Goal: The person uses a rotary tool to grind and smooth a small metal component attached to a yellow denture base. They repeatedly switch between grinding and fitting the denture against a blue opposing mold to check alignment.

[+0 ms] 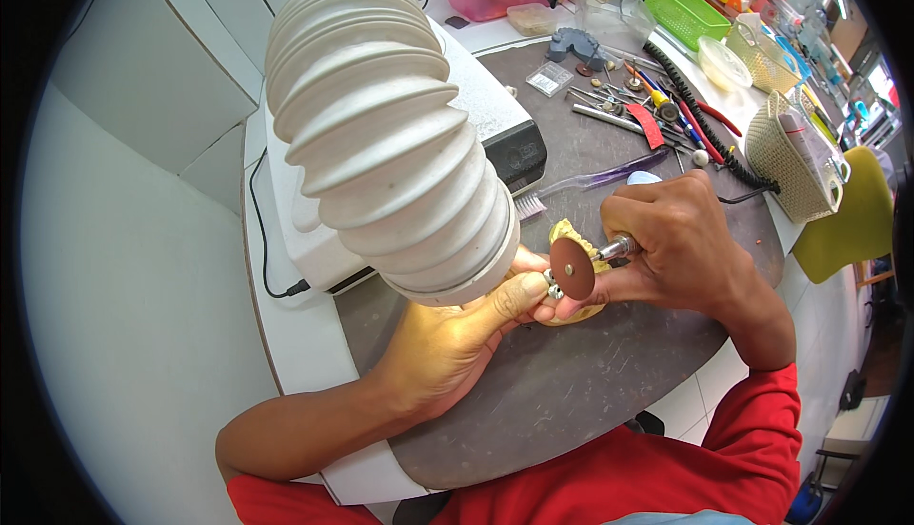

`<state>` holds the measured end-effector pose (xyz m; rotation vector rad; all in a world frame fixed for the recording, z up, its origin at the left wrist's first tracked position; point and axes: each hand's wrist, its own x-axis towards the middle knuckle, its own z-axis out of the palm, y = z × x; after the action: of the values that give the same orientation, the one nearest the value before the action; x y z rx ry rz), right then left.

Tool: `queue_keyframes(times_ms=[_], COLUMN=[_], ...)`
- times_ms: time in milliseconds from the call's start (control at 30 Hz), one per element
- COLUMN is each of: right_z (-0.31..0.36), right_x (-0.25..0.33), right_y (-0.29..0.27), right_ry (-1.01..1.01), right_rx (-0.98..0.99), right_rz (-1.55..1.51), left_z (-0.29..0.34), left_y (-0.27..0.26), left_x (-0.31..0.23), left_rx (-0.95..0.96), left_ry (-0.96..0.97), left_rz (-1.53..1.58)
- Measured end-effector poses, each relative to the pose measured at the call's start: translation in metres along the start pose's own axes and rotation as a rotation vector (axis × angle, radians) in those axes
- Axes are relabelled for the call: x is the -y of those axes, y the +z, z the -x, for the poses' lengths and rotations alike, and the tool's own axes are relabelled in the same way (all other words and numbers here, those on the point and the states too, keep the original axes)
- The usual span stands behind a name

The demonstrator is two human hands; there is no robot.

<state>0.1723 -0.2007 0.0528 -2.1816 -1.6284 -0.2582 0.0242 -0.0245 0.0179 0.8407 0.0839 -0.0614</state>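
Note:
My right hand [666,244] is wrapped round a metal rotary handpiece [617,249] with a flat reddish-brown disc [572,270] mounted on its tip. Between thumb and fingers, my left hand [476,335] pinches a small silvery metal dental piece [555,290] right beside the disc's left edge. Whether the disc touches the metal, I cannot tell. Below and behind the disc lies a yellow dental cast [564,230], partly covered by the disc and my fingers. The end of a white ribbed hose [400,144] hangs just above my left hand and hides some of its fingers.
A white machine [476,82] stands behind the hose. A purple toothbrush [600,178] lies past my hands on the grey bench top [533,411]. Farther right are scattered hand tools [657,106], a coiled black cord [700,111], a grey mould [576,46] and a beige basket [785,158].

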Motion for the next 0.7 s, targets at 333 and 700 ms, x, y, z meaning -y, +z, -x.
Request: queue_keyframes(times_ms=[333, 700], right_z=[0.0, -0.0003], right_x=[-0.0006, -0.0002], right_y=[0.0004, 0.0004], right_ry=[-0.011, -0.018], right_rx=[-0.01, -0.009], right_rz=[-0.004, -0.004], left_z=[-0.0009, -0.0002], left_y=[0.0012, 0.0007], left_x=[-0.0039, -0.002], left_rx=[0.03, 0.013], left_ry=[-0.023, -0.023], left_rz=[-0.02, -0.01])
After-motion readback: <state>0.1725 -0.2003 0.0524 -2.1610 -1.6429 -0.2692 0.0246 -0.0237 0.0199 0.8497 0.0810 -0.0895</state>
